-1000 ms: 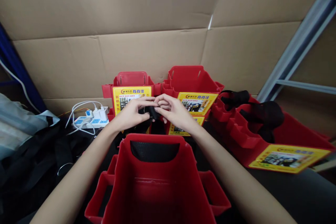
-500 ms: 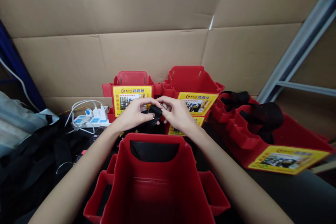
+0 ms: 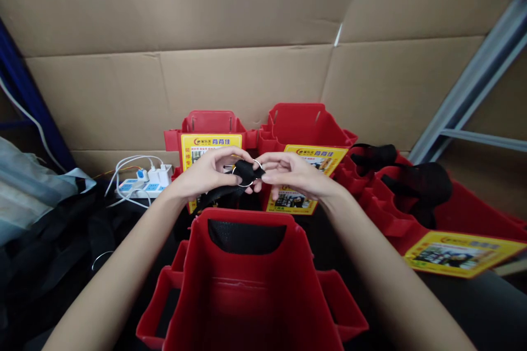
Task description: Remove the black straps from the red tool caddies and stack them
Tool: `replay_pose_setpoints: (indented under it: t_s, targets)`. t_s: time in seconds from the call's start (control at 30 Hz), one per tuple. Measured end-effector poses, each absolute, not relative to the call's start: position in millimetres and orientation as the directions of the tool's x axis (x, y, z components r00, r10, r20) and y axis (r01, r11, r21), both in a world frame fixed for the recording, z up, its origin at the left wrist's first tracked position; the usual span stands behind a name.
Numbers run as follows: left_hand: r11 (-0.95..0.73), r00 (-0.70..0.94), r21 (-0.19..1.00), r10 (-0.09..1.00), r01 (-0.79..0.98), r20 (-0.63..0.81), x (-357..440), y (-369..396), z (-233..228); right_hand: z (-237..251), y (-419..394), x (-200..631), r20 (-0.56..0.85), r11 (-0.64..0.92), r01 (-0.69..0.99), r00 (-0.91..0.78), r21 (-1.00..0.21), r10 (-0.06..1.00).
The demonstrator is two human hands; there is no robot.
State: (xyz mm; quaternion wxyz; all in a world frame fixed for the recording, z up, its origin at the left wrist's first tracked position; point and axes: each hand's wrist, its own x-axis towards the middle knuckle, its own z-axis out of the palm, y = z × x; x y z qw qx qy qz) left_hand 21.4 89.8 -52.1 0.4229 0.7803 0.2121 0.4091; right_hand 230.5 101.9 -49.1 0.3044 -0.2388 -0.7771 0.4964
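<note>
A black webbing strap [image 3: 244, 172] with two thin metal rings [image 3: 258, 163] is held up between my hands, beyond the nearest red plastic bin [image 3: 251, 236]. My left hand [image 3: 209, 173] pinches the strap and the left ring between thumb and fingers. From the other side, my right hand [image 3: 294, 174] has its thumb and fingers closed at the right ring and the strap's end. Black strap runs down from my left hand behind the bin's rim. A wide black band shows through the slot in that rim. The fingertips partly hide the rings.
Two red bins with yellow labels [image 3: 212, 140] stand behind my hands, against the cardboard wall [image 3: 247, 82]. More red bins holding black straps [image 3: 424, 181] are at right. A power strip [image 3: 150, 186] with white cables and a heap of black straps [image 3: 53, 263] lie left.
My right hand has shifted a little to the right and its fingers have straightened. The rings and strap between my hands now show more. The view has turned slightly.
</note>
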Motion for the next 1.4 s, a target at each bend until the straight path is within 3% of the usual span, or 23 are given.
replay_pose_setpoints:
  t_s: [0.13,0.33,0.57,0.63,0.97,1.03,1.13,1.2,1.27,1.33,1.4]
  targets:
    - [-0.456,0.678,0.890,0.655,0.004,0.332,18,89,-52,-44,101,241,0.199,0.435,0.148,-0.729,-0.888,0.655]
    - [-0.372,0.694,0.921,0.695,0.118,0.191,15,92,-54,-32,104,265,0.499,0.647,0.222,-0.473,-0.730,0.726]
    - [-0.409,0.671,0.900,0.710,0.147,0.213,24,86,-54,-30,92,251,0.236,0.501,0.354,-0.578,-0.790,0.781]
    - [-0.433,0.677,0.889,0.700,0.148,0.228,26,86,-54,-32,92,244,0.224,0.492,0.372,-0.571,-0.787,0.790]
    - [-0.458,0.725,0.875,0.654,0.153,0.215,19,90,-52,-32,101,254,0.379,0.467,0.128,-0.418,-0.875,0.825]
    - [-0.464,0.716,0.870,0.663,0.164,0.219,18,90,-52,-33,98,251,0.431,0.483,0.011,-0.437,-0.876,0.790]
    - [-0.500,0.687,0.844,0.683,0.194,0.247,18,90,-54,-34,86,241,0.417,0.502,-0.068,-0.657,-0.862,0.628]
    - [-0.527,0.685,0.825,0.679,0.205,0.264,19,90,-55,-35,80,235,0.314,0.532,0.028,-0.780,-0.846,0.541]
    - [-0.549,0.691,0.807,0.671,0.218,0.270,21,89,-55,-35,77,231,0.270,0.600,0.173,-0.773,-0.781,0.574]
    - [-0.553,0.687,0.798,0.677,0.240,0.263,21,89,-54,-37,80,229,0.324,0.675,0.312,-0.695,-0.669,0.642]
    - [-0.559,0.681,0.785,0.686,0.267,0.257,22,88,-54,-38,83,228,0.406,0.745,0.413,-0.648,-0.524,0.645]
